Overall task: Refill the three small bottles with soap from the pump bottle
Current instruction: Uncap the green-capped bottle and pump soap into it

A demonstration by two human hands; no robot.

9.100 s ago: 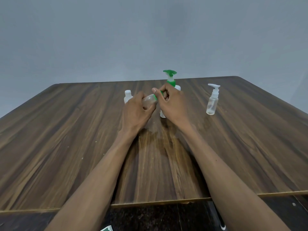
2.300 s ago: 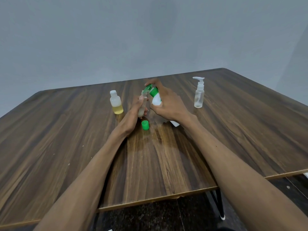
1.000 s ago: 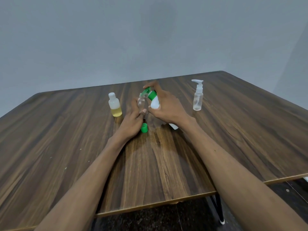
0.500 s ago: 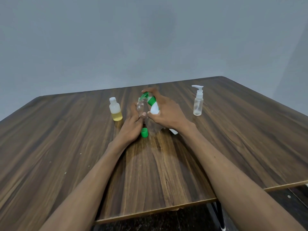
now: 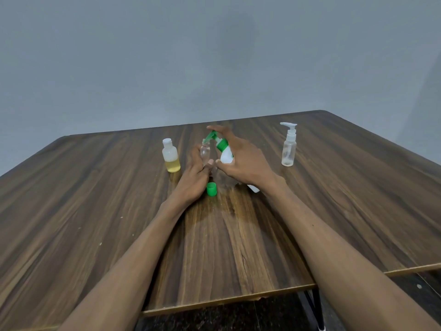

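My right hand (image 5: 243,163) grips the white pump bottle (image 5: 226,155), tilted to the left, with a finger on its green pump head (image 5: 212,136). The nozzle sits over the mouth of a small clear bottle (image 5: 205,151), which my left hand (image 5: 194,180) holds upright on the table. Its green cap (image 5: 211,189) lies on the wood just in front of my left hand. A small white-capped bottle (image 5: 170,156) with yellow soap in its lower part stands to the left. At the right stands a small clear spray bottle (image 5: 288,145), which looks empty.
The dark wooden table (image 5: 95,211) runs wide on both sides, with its front edge (image 5: 226,301) near me. A grey wall rises behind it. A table leg (image 5: 317,306) shows below the front right.
Nine seconds ago both hands held the small clear bottle with its green cap on. Now the cap lies on the table and the pump bottle is tilted over the bottle's mouth. The last second shows almost no motion.
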